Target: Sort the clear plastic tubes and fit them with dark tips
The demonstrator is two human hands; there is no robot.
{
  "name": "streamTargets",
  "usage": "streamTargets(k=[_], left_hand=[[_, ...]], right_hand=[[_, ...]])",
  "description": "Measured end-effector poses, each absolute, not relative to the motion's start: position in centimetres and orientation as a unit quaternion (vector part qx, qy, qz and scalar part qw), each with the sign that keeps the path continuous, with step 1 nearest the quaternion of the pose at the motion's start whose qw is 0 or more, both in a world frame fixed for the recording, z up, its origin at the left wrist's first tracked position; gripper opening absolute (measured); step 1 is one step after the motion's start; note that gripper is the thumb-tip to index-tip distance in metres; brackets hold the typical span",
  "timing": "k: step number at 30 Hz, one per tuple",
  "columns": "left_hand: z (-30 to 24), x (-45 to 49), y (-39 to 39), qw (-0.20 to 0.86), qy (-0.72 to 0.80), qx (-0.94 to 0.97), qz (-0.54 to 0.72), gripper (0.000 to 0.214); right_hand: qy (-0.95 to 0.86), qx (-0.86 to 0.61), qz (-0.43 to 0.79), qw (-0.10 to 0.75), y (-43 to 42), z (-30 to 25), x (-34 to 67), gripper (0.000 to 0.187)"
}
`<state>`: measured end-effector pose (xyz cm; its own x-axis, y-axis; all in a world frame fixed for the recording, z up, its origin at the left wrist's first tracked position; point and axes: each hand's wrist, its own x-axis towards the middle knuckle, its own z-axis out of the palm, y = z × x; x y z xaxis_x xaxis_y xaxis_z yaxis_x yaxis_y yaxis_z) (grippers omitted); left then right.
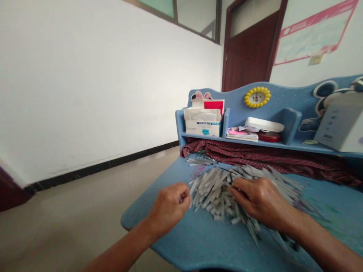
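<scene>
A heap of thin, flat, grey-white strips lies loosely piled on the blue desk. At the heap's left edge is my left hand, its fingers curled and thumb pressed against them. A pale sliver shows by its fingertips, too blurred to name. My right hand reaches over the pile from the right, with thumb and fingers pinched together among the strips. Whatever sits between those fingertips cannot be made out. More strips fan out behind and below my right hand.
Along the desk's back lies a rumpled red checked cloth. Above it, a blue shelf holds a mask box, papers, a red round case and a large white box. A yellow-rimmed clock is on the backboard.
</scene>
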<state>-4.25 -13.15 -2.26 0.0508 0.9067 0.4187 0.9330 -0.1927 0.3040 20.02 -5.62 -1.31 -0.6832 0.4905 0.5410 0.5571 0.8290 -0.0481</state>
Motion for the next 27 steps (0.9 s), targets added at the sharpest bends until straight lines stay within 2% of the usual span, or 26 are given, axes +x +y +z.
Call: streamTargets(k=[7,20,27], left_hand=[[-3.6,-3.9,-7.7,-0.019,-0.724,-0.658,-0.205,0.005],[-3.5,-7.4,-5.2,0.013,-0.730,-0.660,-0.176,0.020],[-3.3,-9.3,0.4,0.065,-0.723,-0.675,-0.135,0.014]], right_hand=[[-0.922,-0.288,-0.062,0.251,-5.8,-1.5,19.8,0.028],[-0.922,-0.300,-0.052,0.241,-5.2,-1.5,20.0,0.028],[-0.921,-0.316,-0.050,0.221,-5.1,-1.7,19.8,0.027]])
